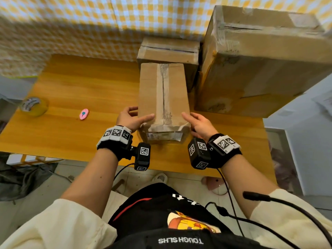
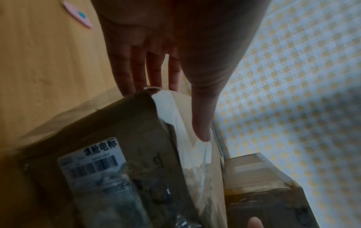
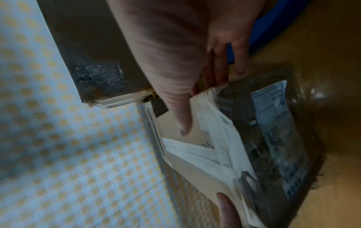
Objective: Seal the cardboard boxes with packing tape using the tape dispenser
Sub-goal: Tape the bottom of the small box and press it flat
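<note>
A big box (image 1: 260,58) is stood at the table's (image 1: 80,83) far right. The narrow box (image 1: 164,97) lies mid-table and is clasped at its near end: left hand (image 1: 129,118) and right hand (image 1: 199,124), thumbs on top, fingers down the sides. It is judged light, stiff-walled, slick where taped; bare cardboard sides are best gripped. The tape roll (image 1: 34,106) sits far left.

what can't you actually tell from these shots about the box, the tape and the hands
- Narrow box: contents hidden, flaps shut, in every view.
- Label on its near end: small print blurred, left wrist view.
- Tape roll: printing too small, head view; no tape dispenser shows.
- Left hand: fingertips hidden behind the box's side.
- Right hand: fingers partly hidden by the box's right side.
</note>
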